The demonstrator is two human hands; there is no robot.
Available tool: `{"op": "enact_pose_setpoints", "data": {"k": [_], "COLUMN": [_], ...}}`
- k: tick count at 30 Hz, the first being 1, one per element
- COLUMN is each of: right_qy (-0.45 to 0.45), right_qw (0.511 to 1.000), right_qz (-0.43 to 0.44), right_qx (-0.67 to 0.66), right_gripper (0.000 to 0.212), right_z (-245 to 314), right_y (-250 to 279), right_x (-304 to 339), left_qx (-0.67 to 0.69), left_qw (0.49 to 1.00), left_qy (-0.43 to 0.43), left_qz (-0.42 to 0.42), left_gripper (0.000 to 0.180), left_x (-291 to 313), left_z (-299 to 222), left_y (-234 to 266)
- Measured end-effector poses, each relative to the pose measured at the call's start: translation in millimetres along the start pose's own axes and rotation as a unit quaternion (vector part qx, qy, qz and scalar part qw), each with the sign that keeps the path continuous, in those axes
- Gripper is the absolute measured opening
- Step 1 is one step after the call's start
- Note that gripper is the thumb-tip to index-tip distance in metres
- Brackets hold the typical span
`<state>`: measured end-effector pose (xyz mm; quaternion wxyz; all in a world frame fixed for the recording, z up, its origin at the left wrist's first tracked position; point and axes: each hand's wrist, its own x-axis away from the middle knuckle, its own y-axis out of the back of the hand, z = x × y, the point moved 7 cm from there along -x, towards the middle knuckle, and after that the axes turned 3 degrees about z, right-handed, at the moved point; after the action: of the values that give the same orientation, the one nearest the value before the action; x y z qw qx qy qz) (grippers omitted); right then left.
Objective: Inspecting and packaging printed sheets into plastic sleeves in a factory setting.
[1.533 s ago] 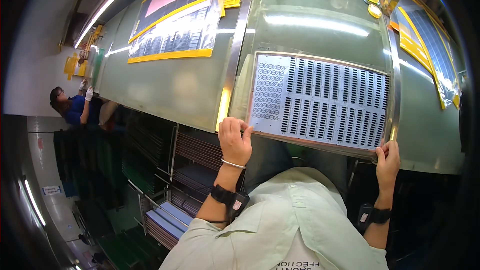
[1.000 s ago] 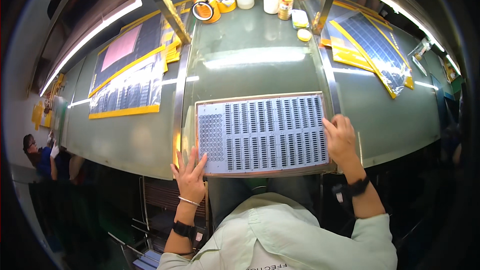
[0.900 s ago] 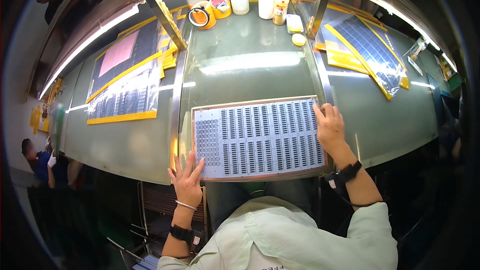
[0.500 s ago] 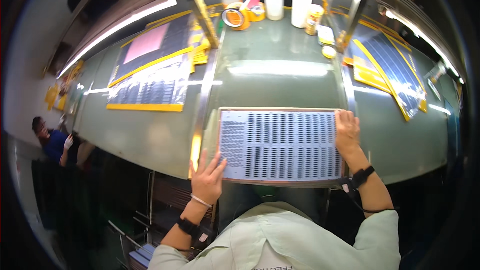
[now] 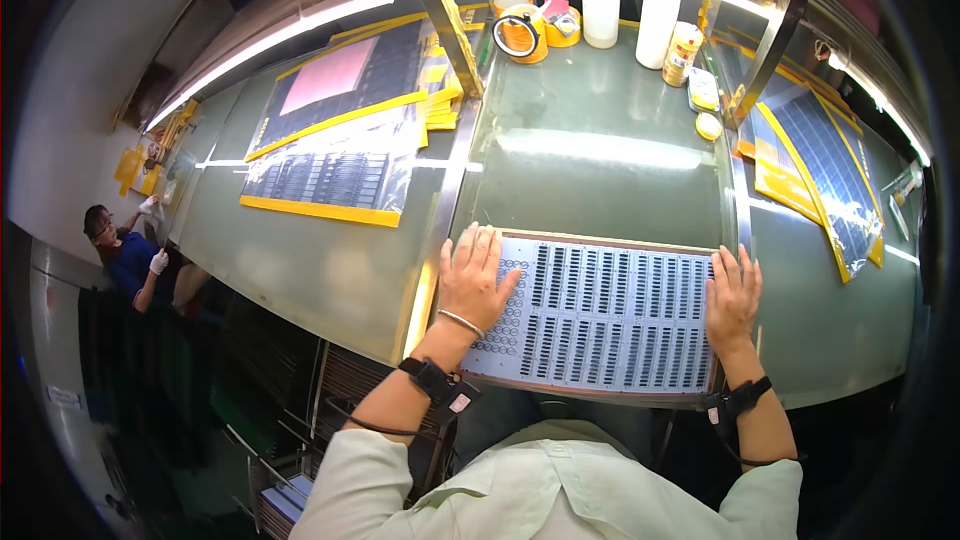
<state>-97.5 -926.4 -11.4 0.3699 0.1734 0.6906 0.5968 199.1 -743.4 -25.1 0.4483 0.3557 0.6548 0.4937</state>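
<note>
On green bench | left hand (image 5: 472, 280), right hand (image 5: 733, 295) flat on slotted tray (image 5: 600, 315)

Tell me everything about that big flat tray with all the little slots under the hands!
The slotted tray is a flat, pale grey rectangle, metal or plastic by its look. Rows of short dark slots cover most of it; its left end has small round holes instead. It lies flat on the green workbench at the near edge. The left hand rests palm down on the holed end, and the right hand on the right end.
</note>
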Motion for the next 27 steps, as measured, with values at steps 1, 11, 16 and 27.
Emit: {"op": "enact_pose_setpoints", "data": {"k": [1, 11, 16, 27], "right_qy": [-0.002, -0.003, -0.019, 0.016], "right_qw": [1.0, 0.999, 0.996, 0.983], "right_qz": [0.004, 0.041, 0.088, 0.147], "right_qx": [0.001, 0.003, -0.021, -0.109], "right_gripper": [0.037, 0.045, 0.055, 0.051], "right_z": [0.3, -4.0, -11.5, 23.0], "right_y": [-1.4, -8.8, -5.4, 45.5], "right_x": [0.3, 7.5, 16.6, 154.7], "left_qx": [-0.017, -0.026, 0.029, -0.028], "left_qw": [1.0, 0.999, 0.999, 0.995], "left_qy": [-0.018, -0.036, 0.025, 0.086], "left_qz": [-0.004, 0.029, 0.038, 0.051], "left_gripper": [0.054, 0.056, 0.064, 0.072], "left_x": [-2.0, -1.8, 4.0, 7.9], "left_z": [-2.2, -4.6, 0.3, 6.0], "left_y": [1.6, -4.4, -23.9, -29.8]}}
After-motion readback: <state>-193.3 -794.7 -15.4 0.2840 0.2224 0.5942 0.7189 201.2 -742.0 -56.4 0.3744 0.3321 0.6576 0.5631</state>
